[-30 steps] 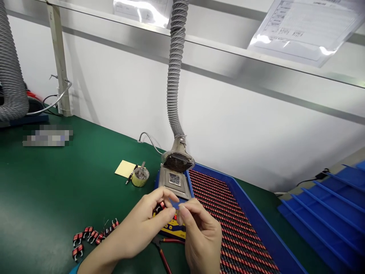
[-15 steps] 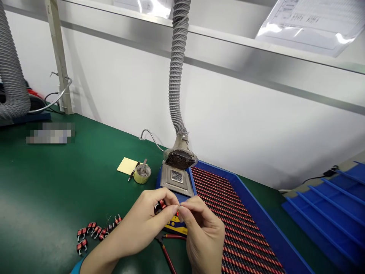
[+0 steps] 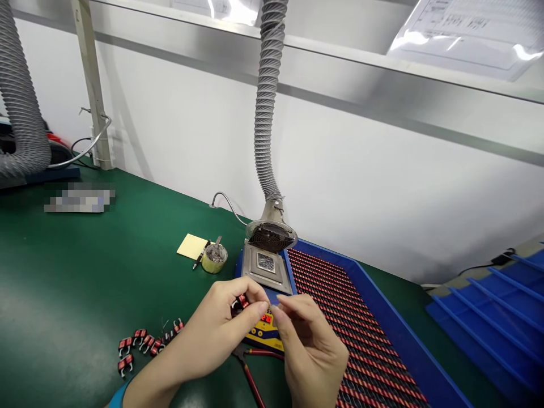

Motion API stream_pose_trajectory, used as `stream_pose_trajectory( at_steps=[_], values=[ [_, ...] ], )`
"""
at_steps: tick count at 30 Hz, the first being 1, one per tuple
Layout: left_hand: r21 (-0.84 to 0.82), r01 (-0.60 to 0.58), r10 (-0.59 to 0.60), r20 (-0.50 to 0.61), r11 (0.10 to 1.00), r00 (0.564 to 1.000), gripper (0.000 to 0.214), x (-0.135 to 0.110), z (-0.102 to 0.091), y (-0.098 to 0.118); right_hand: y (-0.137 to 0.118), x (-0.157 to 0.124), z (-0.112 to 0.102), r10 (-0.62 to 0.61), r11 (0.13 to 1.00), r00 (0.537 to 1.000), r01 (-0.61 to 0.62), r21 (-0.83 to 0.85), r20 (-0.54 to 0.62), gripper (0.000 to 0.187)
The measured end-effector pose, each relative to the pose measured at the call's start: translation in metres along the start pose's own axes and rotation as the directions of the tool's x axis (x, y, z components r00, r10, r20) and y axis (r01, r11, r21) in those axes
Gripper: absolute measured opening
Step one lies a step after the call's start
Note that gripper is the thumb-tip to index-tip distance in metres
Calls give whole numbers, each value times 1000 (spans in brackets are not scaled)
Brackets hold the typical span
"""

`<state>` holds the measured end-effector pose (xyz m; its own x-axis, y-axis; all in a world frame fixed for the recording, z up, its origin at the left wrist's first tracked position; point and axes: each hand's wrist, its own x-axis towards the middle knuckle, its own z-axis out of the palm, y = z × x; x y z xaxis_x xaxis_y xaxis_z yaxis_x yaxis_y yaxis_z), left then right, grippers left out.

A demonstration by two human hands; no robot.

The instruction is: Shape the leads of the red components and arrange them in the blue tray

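Note:
My left hand (image 3: 225, 328) is closed around a small red-and-black wire-wound coil (image 3: 243, 301), mostly covered by its fingers. Close beside those fingertips, the thumb and forefinger of my right hand (image 3: 312, 348) are pinched together; whatever they grip is too small to make out. Under and behind both hands stands a blue and yellow solder pot (image 3: 274, 343) with a red digital display and a square of shiny metal on top. Red-handled pliers (image 3: 252, 381) lie on the green table below my hands.
Several loose coils (image 3: 147, 343) lie left of my forearm. A blue tray (image 3: 408, 334) filled with rows of coils stands right. A fume hose (image 3: 266, 124) hangs over the solder pot. Behind my hands are a small tub (image 3: 213, 259), a pen (image 3: 201, 255) and yellow notes (image 3: 190, 246).
My right hand has moved a little to the right, and a small gap has opened between its fingertips and my left hand's. The display shows more clearly. The left hand keeps its hold.

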<state>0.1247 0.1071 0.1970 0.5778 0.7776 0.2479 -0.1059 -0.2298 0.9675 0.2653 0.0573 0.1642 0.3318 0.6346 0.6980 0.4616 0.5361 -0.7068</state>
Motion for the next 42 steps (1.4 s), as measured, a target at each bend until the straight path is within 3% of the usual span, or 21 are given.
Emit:
stream_pose_trajectory(
  at_steps=[7,13,20,23,26,30,32,35,37,38,40,42],
  values=[
    [15,3,-3,-4,1000,1000,16,1,0,2,2,0,1,-48,999,999,48,-18,7,26],
    [2,4,-4,4,1000,1000,16,0,0,2,1,3,1,-13,1000,999,14,-26,39,15],
    [37,-18,19,-28,999,999,17,0,0,0,-7,5,-9,22,999,948,-33,31,316,13],
    [40,-15,16,-7,999,1000,17,0,1,1,-9,4,-12,-44,998,967,32,54,249,17],
    [82,-45,44,5,996,999,17,0,1,1,-10,4,-11,-131,983,973,153,-105,187,35],
    [216,-121,118,26,969,993,16,0,2,-2,-11,5,-10,-190,939,963,234,-250,189,24],
    [301,-164,157,47,939,986,17,-1,2,-3,-13,5,-10,-113,957,976,158,-242,188,15],
    [408,-256,233,107,876,967,18,-2,2,-5,-15,6,-9,169,985,962,-160,-58,213,19],
    [431,-301,272,129,850,953,19,-3,2,-6,-15,6,-8,314,909,913,-368,196,261,29],
    [425,-308,283,124,851,951,18,-4,3,-6,-14,6,-8,331,858,903,-409,312,273,31],
    [391,-294,285,82,872,955,17,-4,3,-6,-11,5,-9,287,841,933,-353,410,215,28],
    [340,-258,261,38,904,965,15,-4,2,-6,-9,2,-10,194,936,975,-218,275,112,13]
  ],
)
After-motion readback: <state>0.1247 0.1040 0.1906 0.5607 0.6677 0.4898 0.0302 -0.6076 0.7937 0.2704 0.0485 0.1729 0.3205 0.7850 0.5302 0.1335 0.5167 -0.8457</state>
